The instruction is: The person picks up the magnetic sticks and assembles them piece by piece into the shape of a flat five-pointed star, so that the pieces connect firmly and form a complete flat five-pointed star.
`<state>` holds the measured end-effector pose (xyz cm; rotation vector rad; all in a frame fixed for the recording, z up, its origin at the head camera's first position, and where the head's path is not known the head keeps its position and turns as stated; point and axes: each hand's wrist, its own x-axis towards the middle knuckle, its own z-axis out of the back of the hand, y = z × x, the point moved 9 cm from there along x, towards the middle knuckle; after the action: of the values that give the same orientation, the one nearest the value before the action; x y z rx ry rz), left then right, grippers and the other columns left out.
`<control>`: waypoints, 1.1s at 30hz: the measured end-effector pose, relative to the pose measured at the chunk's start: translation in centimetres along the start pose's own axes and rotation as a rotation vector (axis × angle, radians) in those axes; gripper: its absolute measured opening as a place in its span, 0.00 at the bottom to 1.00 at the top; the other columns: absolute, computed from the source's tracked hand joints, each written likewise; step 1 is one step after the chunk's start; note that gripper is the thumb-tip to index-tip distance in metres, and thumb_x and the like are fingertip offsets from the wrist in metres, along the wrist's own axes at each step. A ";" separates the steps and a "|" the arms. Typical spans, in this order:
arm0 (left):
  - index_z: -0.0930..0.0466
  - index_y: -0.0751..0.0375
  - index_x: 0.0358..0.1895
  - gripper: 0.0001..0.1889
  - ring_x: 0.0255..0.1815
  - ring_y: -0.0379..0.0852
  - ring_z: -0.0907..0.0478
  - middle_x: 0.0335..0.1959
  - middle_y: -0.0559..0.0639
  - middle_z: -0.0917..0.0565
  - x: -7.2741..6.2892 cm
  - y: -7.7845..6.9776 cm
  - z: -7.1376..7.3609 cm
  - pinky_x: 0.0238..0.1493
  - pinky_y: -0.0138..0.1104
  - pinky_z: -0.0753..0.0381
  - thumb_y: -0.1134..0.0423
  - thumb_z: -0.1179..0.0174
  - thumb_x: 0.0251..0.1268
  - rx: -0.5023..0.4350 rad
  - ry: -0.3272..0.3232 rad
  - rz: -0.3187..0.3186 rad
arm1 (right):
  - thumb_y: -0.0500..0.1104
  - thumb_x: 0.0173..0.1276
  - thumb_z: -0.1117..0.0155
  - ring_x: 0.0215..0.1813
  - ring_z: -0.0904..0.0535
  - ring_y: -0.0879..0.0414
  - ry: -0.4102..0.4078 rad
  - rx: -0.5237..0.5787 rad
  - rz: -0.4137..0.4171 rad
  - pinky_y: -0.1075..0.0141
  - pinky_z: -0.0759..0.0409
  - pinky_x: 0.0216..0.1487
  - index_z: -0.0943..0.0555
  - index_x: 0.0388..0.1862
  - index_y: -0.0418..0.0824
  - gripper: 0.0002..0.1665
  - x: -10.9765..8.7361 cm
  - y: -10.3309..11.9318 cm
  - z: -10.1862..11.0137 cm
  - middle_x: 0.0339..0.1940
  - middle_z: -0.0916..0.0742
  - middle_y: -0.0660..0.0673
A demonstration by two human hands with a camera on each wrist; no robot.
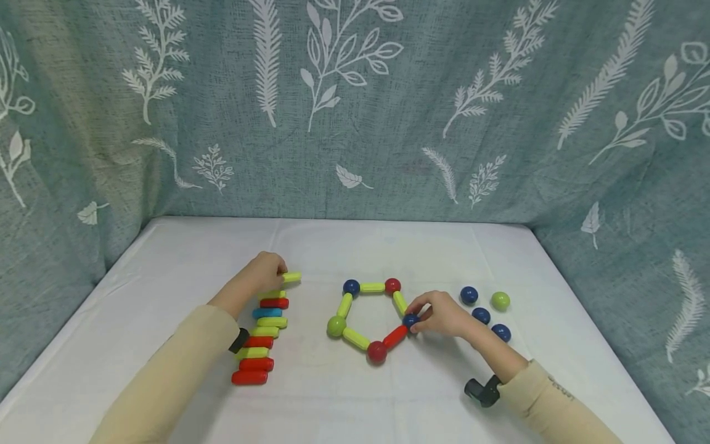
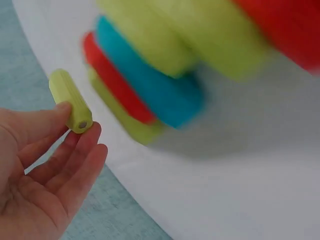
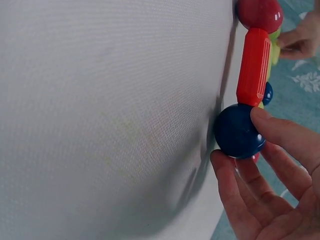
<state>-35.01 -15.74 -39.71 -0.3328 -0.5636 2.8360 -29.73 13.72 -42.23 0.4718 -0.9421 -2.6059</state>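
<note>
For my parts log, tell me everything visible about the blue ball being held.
The blue ball is smooth, glossy and plastic-looking. It forms the right corner of the ring, meeting a red rod and apparently a yellow-green rod. The right grip pinches it between thumb and fingers; whether it touches the cloth is unclear.

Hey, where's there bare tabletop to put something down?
Bare table shows in front of the ball-and-stick ring, inside it, and between it and the loose sticks. The strip behind the ring is bare too. It's crowded around the loose sticks and left hand, and around the right hand and loose balls.
</note>
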 end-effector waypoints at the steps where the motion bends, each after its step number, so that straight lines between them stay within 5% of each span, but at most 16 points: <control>1: 0.21 0.75 0.43 0.11 0.43 0.55 0.25 0.41 0.63 0.20 0.2 -0.2 0.1 0.47 0.44 0.25 0.73 0.47 0.61 -0.015 -0.001 0.007 | 0.33 0.47 0.28 0.36 0.20 0.55 -0.001 0.001 -0.003 0.63 0.20 0.38 0.17 0.40 0.39 0.17 0.0 0.0 0.0 0.38 0.17 0.47; 9: 0.21 0.73 0.41 0.11 0.43 0.55 0.24 0.39 0.62 0.20 2.9 -3.1 -0.1 0.45 0.41 0.24 0.71 0.39 0.54 -0.222 -0.036 0.098 | 0.32 0.47 0.28 0.36 0.20 0.55 -0.010 0.009 -0.011 0.64 0.21 0.38 0.17 0.39 0.39 0.17 -0.1 -0.1 0.1 0.38 0.17 0.47; 21: 0.20 0.68 0.42 0.11 0.34 0.48 0.19 0.30 0.56 0.17 5.2 -7.0 -3.4 0.34 0.32 0.23 0.66 0.38 0.57 -0.428 -0.077 0.235 | 0.33 0.47 0.28 0.35 0.20 0.56 0.001 0.008 0.011 0.65 0.20 0.37 0.17 0.40 0.38 0.17 0.0 0.0 0.0 0.38 0.17 0.46; 29: 0.18 0.63 0.33 0.09 0.31 0.46 0.23 0.31 0.54 0.19 7.7 -6.6 -5.7 0.34 0.34 0.23 0.61 0.33 0.52 -0.397 -0.125 0.246 | 0.33 0.47 0.28 0.35 0.21 0.56 0.003 0.001 0.020 0.65 0.21 0.36 0.17 0.39 0.38 0.17 0.0 0.1 0.1 0.37 0.16 0.46; 33: 0.18 0.65 0.34 0.11 0.33 0.47 0.22 0.35 0.56 0.20 6.6 -7.2 -5.6 0.33 0.33 0.22 0.61 0.33 0.52 -0.386 -0.113 0.295 | 0.32 0.47 0.28 0.34 0.21 0.56 0.000 0.003 0.002 0.65 0.21 0.36 0.16 0.39 0.39 0.17 0.1 0.0 0.1 0.37 0.16 0.47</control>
<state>-38.49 -5.59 -43.02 -0.3463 -1.1813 3.0250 -29.83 13.74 -42.20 0.4708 -0.9466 -2.6028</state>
